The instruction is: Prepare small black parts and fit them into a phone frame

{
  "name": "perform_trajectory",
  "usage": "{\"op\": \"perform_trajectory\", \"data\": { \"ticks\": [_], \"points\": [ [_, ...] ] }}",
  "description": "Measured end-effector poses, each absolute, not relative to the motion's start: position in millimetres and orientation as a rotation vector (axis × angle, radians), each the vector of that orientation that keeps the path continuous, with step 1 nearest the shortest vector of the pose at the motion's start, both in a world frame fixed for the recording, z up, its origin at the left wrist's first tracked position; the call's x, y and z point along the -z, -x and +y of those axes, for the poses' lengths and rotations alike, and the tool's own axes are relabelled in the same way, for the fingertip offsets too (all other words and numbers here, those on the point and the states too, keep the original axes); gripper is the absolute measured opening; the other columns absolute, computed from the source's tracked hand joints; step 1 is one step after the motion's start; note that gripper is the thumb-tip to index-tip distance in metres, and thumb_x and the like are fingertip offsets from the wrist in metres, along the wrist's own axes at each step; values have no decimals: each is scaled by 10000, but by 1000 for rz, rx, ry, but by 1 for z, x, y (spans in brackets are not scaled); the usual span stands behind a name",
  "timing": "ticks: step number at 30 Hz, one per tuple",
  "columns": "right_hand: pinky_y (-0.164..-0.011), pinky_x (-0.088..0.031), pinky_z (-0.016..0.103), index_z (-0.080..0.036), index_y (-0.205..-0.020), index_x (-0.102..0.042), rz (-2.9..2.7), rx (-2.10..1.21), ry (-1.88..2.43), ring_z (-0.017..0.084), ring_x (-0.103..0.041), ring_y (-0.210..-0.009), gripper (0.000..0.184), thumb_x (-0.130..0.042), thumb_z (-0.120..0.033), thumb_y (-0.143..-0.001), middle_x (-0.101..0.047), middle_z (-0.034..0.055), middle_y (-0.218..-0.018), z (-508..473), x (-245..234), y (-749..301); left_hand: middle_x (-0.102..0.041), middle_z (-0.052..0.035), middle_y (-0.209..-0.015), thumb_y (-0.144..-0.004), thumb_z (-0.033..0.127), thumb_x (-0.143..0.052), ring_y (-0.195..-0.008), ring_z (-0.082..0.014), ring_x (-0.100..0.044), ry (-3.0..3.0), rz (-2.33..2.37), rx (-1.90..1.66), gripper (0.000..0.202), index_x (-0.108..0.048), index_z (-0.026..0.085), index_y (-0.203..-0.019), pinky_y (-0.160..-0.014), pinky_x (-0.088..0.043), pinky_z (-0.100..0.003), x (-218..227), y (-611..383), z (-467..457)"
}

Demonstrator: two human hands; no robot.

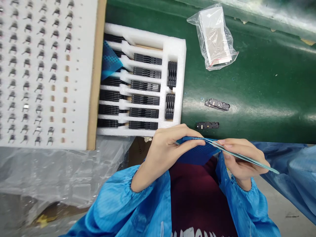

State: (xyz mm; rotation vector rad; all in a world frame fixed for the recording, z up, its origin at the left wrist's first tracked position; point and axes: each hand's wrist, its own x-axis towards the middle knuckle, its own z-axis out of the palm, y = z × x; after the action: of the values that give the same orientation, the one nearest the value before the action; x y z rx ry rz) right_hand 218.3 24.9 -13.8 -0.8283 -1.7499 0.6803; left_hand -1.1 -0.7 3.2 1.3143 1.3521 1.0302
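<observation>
Tweezers point(258, 163) clamped in right hand point(243, 167), tips beside thumb of left hand point(170, 141); left pinches blue perforated sheet point(198, 155), lying between both hands.

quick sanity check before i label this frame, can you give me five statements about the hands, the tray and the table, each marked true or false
1. The left hand holds a blue dotted sheet. True.
2. The right hand is empty. False: it holds tweezers.
3. The white foam tray contains stacks of black pieces. True.
4. Two loose dark parts lie apart on the green table. True.
5. The clear plastic bag lies inside the white foam tray. False: it lies on the green table, apart from the tray.
</observation>
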Motion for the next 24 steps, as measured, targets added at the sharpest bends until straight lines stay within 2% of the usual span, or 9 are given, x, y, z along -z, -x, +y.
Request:
{"op": "perform_trajectory", "data": {
  "ticks": [10, 16, 21, 24],
  "points": [
    [-649, -741, 302, -236, -1209, -831, -1794, -691, 827, 234, -862, -808, 398, -778, -9, -886, -872, 27, -970, 23, 13, -222, -851, 4, -869, -984, 233, -827, -764, -149, -781, -1328, 1353, -1045, 79, -860, 226, -913, -754, -633, -221, -3, 1, 0],
    [-618, -732, 302, -247, -1204, -838, -1752, -677, 835, 234, -857, -774, 403, -779, -11, -882, -868, 20, -935, 24, 15, -222, -851, -15, -866, -1011, 314, -800, -764, -169, -785, -1328, 1375, -1006, 145, -856, 224, -912, -758, -649, -251, -3, 0, 0],
    [-611, -734, 314, -249, -1207, -833, -1696, -711, 851, 235, -855, -786, 373, -806, -52, -892, -869, 35, -983, 24, 19, -226, -845, -9, -887, -993, 236, -814, -779, -156, -779, -1403, 1370, -1003, 58, -840, 214, -947, -756, -622, -235, -3, 1, -1],
    [-650, -743, 317, -246, -1148, -844, -1554, -774, 969, 231, -858, -823, 305, -813, -61, -908, -860, 35, -994, 22, 23, -227, -845, -17, -912, -1002, 217, -802, -781, -154, -767, -1529, 1340, -977, 27, -824, 211, -988, -757, -617, -250, -4, 1, -2]
  ]
}}
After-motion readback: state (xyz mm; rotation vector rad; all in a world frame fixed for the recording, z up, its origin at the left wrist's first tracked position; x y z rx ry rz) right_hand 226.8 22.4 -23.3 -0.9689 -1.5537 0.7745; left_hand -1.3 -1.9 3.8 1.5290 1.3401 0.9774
